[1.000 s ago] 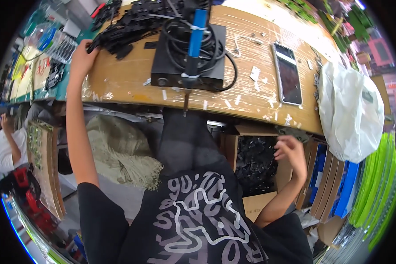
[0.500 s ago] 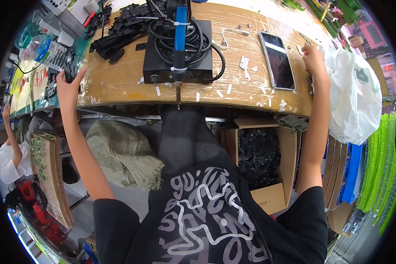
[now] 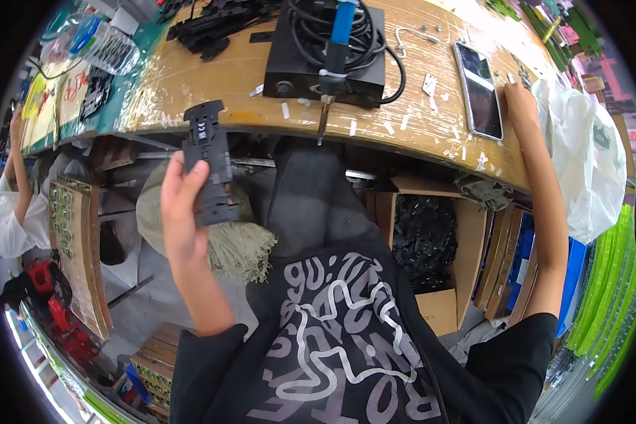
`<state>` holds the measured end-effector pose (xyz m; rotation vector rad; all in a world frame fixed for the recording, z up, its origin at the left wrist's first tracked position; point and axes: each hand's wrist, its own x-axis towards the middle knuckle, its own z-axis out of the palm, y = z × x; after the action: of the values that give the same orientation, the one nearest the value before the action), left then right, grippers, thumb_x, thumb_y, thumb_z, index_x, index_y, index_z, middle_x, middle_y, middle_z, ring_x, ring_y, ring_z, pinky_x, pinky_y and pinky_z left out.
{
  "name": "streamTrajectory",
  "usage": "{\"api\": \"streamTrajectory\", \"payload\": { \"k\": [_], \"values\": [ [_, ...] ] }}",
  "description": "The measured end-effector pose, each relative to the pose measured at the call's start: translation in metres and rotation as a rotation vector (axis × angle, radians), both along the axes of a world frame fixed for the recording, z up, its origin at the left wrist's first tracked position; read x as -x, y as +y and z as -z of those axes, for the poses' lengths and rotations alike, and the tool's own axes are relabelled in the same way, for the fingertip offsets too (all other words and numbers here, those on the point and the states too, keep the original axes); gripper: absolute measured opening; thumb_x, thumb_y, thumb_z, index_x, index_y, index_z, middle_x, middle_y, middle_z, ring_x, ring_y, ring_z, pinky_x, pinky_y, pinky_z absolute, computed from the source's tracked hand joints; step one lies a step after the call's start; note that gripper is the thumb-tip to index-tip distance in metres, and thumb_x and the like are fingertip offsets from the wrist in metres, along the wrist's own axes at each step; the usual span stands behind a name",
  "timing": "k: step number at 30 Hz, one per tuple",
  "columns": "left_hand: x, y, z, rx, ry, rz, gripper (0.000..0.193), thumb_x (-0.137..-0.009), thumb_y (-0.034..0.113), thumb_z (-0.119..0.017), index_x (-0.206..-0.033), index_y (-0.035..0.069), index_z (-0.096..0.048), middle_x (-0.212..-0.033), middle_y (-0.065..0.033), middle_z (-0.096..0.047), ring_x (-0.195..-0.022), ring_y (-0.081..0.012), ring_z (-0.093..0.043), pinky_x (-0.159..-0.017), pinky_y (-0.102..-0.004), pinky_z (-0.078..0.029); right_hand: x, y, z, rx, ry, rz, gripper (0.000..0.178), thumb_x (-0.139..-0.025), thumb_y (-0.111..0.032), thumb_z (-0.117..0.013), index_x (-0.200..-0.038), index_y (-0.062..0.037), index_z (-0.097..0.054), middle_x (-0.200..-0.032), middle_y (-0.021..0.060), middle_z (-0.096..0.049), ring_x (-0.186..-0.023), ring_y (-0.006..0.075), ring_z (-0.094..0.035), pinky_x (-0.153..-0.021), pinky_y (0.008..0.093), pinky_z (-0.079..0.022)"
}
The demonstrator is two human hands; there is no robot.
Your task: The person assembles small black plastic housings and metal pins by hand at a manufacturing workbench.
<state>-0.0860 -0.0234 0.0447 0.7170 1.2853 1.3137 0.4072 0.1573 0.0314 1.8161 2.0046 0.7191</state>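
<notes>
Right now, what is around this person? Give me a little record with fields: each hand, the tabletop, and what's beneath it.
Left hand: grips a long black plastic part, in front of the table edge
Right hand: at the table, between phone and white bag; whether it holds anything is unclear
Tabletop: black box with coiled cable, a blue-banded tool seen across it; more black parts
Beneath: open cardboard box of small black pieces; greenish sack

You have clear room on the worktop [image 3: 205, 81] left of the black box [image 3: 300, 83]; that box and the downward-pointing blue-handled tool [image 3: 338, 53] block its middle, while the phone [image 3: 480, 92] and white bag [image 3: 588, 166] leave your right hand [image 3: 521, 104] only a narrow gap
</notes>
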Motion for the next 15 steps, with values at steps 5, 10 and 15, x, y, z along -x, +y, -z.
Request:
{"api": "streamTrajectory", "payload": {
  "k": [5, 10, 15],
  "values": [
    [-0.016, -0.015, 0.010, -0.061, -0.132, 0.006, 0.025, -0.078, 0.005, -0.054, -0.102, 0.002, -0.046, -0.091, -0.0037, -0.056, -0.077, -0.0068, -0.054, -0.066, -0.0199, -0.044, 0.005, -0.005, -0.008, 0.019, 0.034, -0.016, 0.010, -0.071, -0.004, -0.049, -0.074, -0.0030, -0.058, -0.076, 0.0157, -0.060, -0.073, 0.0298, -0.060, -0.062, 0.0372, -0.049],
    [-0.035, -0.024, 0.015, -0.045, -0.206, 0.120, 0.030, -0.074, 0.002, -0.057, -0.102, 0.001, -0.046, -0.093, -0.0044, -0.054, -0.085, -0.0094, -0.051, -0.075, -0.0225, -0.041, 0.001, -0.006, -0.007, -0.008, 0.121, -0.009, 0.007, -0.072, -0.002, -0.048, -0.075, -0.0018, -0.054, -0.077, 0.0175, -0.057, -0.077, 0.0319, -0.057, -0.065, 0.0392, -0.047],
    [-0.053, -0.032, 0.024, -0.043, -0.191, 0.174, 0.029, -0.072, 0.002, -0.056, -0.099, 0.001, -0.047, -0.092, -0.0029, -0.052, -0.086, -0.0082, -0.048, -0.077, -0.0227, -0.038, 0.001, -0.006, -0.008, -0.158, 0.305, -0.120, 0.005, -0.071, 0.000, -0.046, -0.073, 0.0011, -0.050, -0.073, 0.0200, -0.054, -0.079, 0.0330, -0.055, -0.067, 0.0386, -0.046]
  ]
}}
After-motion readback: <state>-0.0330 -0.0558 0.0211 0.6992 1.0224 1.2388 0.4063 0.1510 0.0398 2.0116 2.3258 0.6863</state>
